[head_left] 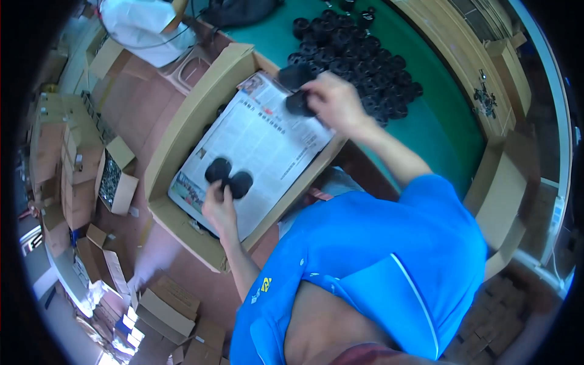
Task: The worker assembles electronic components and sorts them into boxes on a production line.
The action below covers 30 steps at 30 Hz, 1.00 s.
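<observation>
My left hand (220, 210) pinches a pair of black wheel-like pieces (241, 185) at the near left of a sheet of newspaper (252, 152). The newspaper lies inside an open cardboard box (194, 106) and covers most of it. At the box's far right corner, my right hand (334, 103) is closed on another two black wheel-like pieces (299, 103), blurred by motion. Just beyond that hand, a big pile of similar black pieces (347, 52) rests on a green tabletop (441, 115). A few dark pieces show past the newspaper's left edge, mostly hidden.
Several cardboard boxes stand on the floor at left, one an open box (115, 176) of small metal parts. A stool (194, 70) with a white bag (146, 30) is at far left. Small metal parts (483, 97) lie on a wooden ledge at right. Another open carton (502, 194) stands beside me.
</observation>
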Tool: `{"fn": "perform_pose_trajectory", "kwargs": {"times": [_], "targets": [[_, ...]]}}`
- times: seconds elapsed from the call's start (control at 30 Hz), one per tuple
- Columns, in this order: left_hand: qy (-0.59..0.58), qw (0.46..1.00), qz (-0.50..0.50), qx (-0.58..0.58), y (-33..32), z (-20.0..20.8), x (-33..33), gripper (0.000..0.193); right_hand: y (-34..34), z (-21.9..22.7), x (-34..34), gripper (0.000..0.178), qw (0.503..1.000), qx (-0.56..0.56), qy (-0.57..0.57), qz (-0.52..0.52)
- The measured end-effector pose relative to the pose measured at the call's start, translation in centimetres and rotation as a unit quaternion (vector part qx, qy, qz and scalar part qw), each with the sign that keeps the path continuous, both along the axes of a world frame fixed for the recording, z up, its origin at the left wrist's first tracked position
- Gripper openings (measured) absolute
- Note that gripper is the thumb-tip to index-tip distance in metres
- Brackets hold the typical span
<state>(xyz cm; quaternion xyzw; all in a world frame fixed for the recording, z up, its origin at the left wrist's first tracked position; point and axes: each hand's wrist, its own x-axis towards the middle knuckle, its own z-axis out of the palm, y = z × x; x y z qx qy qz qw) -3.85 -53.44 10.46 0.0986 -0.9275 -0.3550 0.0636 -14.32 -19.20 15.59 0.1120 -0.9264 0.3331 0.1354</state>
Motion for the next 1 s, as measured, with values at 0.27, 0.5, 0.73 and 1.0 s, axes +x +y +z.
{"fn": "perform_pose_trajectory", "kwargs": {"times": [0.27,0.5,0.73,1.0], "targets": [[0.071,0.960,-0.265,-0.059,24.3,2.6,-19.4,0.024,21.4,-3.7,-9.9,0.024,0.971,0.211,0.022,-0.114],[0.023,0.969,-0.201,-0.141,33.9,-2.5,-25.5,0.021,22.3,-8.2,-15.7,0.017,0.969,0.242,-0.017,-0.041],[0.195,0.972,-0.114,-0.058,30.3,-2.9,-21.6,0.042,19.8,-6.2,-12.2,0.028,0.969,0.221,0.109,-0.029],[-0.150,0.893,0.332,-0.265,-2.4,-22.4,-4.3,0.093,-0.5,-18.0,-2.7,0.066,0.965,0.047,-0.224,0.128]]}}
